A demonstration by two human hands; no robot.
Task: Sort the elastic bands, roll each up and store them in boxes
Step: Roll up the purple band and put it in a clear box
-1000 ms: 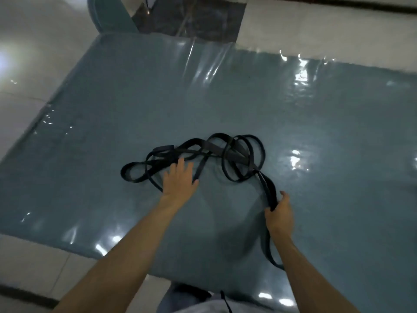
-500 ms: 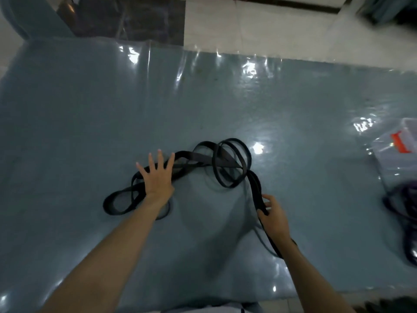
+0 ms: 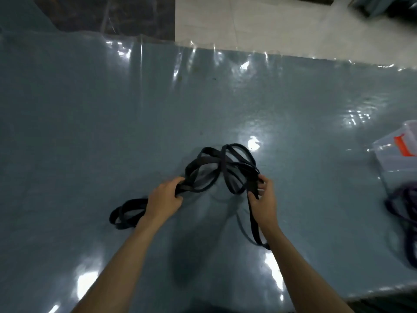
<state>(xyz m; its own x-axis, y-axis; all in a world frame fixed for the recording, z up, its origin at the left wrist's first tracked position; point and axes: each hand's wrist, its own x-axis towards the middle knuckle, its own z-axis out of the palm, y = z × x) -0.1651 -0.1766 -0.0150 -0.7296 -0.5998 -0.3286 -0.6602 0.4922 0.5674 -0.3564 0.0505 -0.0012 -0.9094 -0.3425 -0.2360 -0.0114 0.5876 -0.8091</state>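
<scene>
Both hands have closed on the black elastic band (image 3: pixel 222 168) since half a second ago, when the left lay flat on it.

Lifted into loose loops at the centre of the frame, the band sags between the left hand (image 3: pixel 165 196), clenched round a bunch of strands, and the right hand (image 3: pixel 262 196), pinching a strand between thumb and fingers; one loop trails on the tabletop (image 3: pixel 90 132) at lower left, another runs down beside the right wrist. It looks light, limp and springy, likely to tangle and slip on the glossy cover, so I judge a single free end the best place to take hold for rolling. At the right edge sit a clear box (image 3: pixel 397 159) and a purple band (image 3: pixel 404 213).
</scene>
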